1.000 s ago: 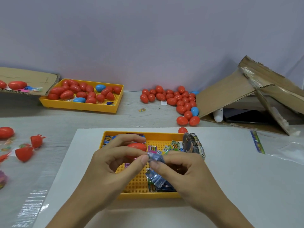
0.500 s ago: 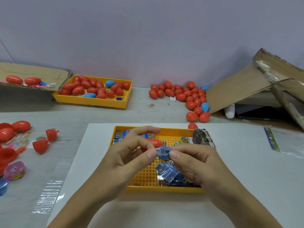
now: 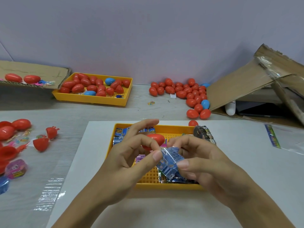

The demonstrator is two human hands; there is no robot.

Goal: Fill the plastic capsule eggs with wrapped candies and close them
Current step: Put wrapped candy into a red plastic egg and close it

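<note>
Pinching a blue candy wrapper (image 3: 170, 159) in the middle of the frame, both the left hand (image 3: 131, 159) and right hand (image 3: 202, 163) probably pull one candy loose, ready for the red egg (image 3: 155, 139) just above.

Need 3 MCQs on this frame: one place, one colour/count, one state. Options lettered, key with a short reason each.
1. Where does the near yellow tray sit?
A) on the white sheet
B) inside the cardboard box
C) on a chair

2. How many blue eggs lie in the far yellow tray?
A) none
B) two
C) five

3. What is pinched between both hands?
A) a blue candy wrapper
B) a spoon
C) nothing

Key: 1 A, white sheet shows all round the tray. 2 B, two blue among red. 3 A, left hand and right hand each pinch an end of it.
</note>
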